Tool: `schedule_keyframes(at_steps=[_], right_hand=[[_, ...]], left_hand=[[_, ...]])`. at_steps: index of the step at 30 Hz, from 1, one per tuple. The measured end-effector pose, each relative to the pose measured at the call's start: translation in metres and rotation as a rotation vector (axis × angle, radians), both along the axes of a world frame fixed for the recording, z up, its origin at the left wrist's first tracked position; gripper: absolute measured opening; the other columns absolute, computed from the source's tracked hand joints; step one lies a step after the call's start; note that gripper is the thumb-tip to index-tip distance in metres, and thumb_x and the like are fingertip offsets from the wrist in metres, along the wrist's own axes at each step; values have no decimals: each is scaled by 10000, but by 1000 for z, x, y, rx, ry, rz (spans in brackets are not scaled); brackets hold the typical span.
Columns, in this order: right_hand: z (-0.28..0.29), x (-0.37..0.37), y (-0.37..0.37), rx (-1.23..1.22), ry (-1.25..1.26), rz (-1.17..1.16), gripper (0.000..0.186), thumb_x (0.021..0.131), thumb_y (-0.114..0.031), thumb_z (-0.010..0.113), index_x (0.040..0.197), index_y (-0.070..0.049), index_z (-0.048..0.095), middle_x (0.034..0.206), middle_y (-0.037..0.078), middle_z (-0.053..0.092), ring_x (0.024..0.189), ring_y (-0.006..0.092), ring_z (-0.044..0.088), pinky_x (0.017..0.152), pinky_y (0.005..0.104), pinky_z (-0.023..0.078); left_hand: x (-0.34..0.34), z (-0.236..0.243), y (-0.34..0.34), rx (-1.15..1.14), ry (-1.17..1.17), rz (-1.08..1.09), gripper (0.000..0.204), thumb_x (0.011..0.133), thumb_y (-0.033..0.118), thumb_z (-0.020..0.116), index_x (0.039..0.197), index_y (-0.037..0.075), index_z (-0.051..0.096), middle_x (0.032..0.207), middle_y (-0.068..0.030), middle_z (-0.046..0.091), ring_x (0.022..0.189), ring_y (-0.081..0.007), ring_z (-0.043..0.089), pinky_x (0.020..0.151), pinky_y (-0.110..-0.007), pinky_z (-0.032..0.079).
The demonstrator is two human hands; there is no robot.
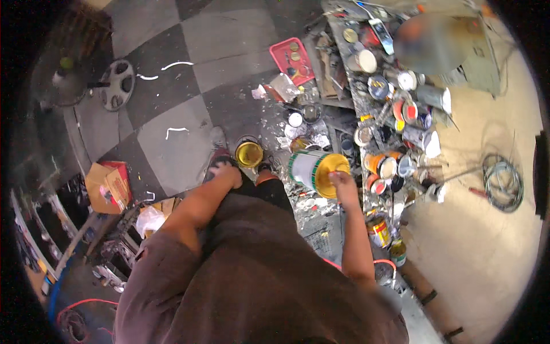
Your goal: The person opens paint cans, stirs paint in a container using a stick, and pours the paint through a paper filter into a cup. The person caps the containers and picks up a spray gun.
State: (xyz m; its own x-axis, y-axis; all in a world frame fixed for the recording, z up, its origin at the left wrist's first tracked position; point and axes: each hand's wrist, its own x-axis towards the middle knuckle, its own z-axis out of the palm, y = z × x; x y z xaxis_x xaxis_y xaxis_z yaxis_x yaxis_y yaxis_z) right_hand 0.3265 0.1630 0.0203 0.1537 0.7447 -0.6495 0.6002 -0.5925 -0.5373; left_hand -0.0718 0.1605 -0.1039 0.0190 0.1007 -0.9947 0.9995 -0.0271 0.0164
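A large metal can [309, 171], white with green bands and a gold end, lies tipped on its side in front of my right leg. My right hand [342, 184] is closed at the edge of that gold end; the exact grip is partly hidden. An open round can [250, 153] with yellowish liquid or a gold inside stands on the floor between my feet. My left hand [226, 171] rests over my left knee, fingers spread and holding nothing.
A cluttered workbench along the right carries several paint cans, cups [362, 61] and a phone [381, 35]. A red tray [293, 61] lies ahead on the floor. Left are a cardboard box [107, 188] and a grey wheel cover [118, 85]. A coiled cable [504, 184] lies far right.
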Motion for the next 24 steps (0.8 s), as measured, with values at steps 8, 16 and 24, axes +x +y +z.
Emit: schedule_keyframes(at_steps=[8,16,24], right_hand=[[-301,-100,94,-156,-54,562,378,918,-287,722,1100,37,651,1008,224,710,918,327,696,818,406,525],[-451,-171,149,-313,-102,825,635,837,-366,746,1304,31,581,1207,295,675,1128,421,665,961,448,530],[-512,-118,130,-182,-118,1037,440,952,-353,631,1327,-125,661,1317,193,665,1221,338,640,1061,424,501]], left_hand=[[-53,22,-27,29,36,329,921,817,513,732,1612,284,328,1736,-77,42,1476,-530,256,1063,-749,354],[-72,4,-40,159,105,352,859,822,529,732,1572,263,407,1713,-98,141,1410,-516,358,1049,-682,404],[-40,-10,-9,221,2,229,853,805,531,749,1541,245,427,1703,-109,161,1381,-515,406,1051,-654,427]])
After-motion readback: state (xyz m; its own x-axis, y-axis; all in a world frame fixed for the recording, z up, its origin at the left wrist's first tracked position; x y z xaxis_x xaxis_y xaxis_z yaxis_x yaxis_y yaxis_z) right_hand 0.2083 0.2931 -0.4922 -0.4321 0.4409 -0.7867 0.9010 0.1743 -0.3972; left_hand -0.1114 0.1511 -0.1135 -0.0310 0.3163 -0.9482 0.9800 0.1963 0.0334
